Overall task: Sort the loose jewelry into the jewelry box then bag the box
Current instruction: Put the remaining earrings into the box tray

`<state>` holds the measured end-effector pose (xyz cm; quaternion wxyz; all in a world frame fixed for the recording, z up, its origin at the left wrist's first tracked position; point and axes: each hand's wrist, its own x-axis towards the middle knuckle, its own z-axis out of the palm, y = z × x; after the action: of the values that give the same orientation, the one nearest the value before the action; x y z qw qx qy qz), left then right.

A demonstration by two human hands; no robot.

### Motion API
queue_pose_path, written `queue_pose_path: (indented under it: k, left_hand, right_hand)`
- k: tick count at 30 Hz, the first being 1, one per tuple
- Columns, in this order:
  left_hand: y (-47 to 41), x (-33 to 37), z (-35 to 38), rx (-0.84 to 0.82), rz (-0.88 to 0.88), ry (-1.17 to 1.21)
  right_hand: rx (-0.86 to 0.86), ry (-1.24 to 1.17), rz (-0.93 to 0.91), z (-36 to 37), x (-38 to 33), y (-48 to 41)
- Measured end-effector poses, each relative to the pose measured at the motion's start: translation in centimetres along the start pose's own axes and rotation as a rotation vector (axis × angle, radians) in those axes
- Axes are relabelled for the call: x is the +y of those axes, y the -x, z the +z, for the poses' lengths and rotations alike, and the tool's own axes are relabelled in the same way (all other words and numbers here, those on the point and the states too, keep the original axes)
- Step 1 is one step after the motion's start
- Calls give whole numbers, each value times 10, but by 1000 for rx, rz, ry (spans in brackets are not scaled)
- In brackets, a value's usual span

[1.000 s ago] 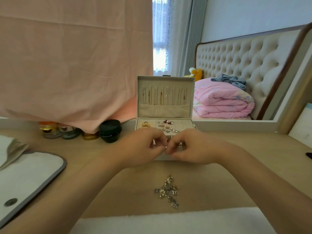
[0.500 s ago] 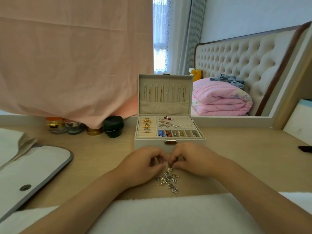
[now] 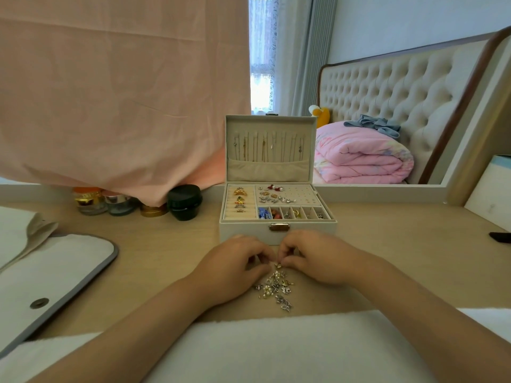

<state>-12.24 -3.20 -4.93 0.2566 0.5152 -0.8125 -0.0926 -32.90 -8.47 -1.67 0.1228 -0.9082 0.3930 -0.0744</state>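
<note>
Sorting step: my left hand [image 3: 235, 268] and right hand [image 3: 318, 258] pinch one small charm [image 3: 277, 265] together, just above the loose jewelry [image 3: 276, 288] on the table [image 3: 166, 244]. Beyond both grips stands the open jewelry box [image 3: 278, 214]; next, I judge, comes lifting the charm into a compartment.

Cream jewelry box [image 3: 249, 232], beige lining; silver and pearl loose jewelry [image 3: 276, 288]; light wood table [image 3: 166, 239]; black jar [image 3: 184, 201]; pink cloth [image 3: 116, 92].

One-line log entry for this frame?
phase: sorting | both hands pinch small gold charm above silver loose jewelry pile | cream jewelry box open | unbagged
</note>
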Motion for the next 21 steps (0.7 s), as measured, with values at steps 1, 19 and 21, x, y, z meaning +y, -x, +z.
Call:
queue_pose_path:
  k: [1, 19, 21]
  left_hand:
    - [1, 1, 0, 14, -12, 27]
    - [0, 2, -3, 179, -99, 237]
    - [0, 3, -2, 138, -131, 245]
  right_hand:
    - [19, -33, 12, 0, 0, 0]
    - [-154, -273, 51, -25, -5, 9]
    - [-200, -267, 50, -21, -6, 9]
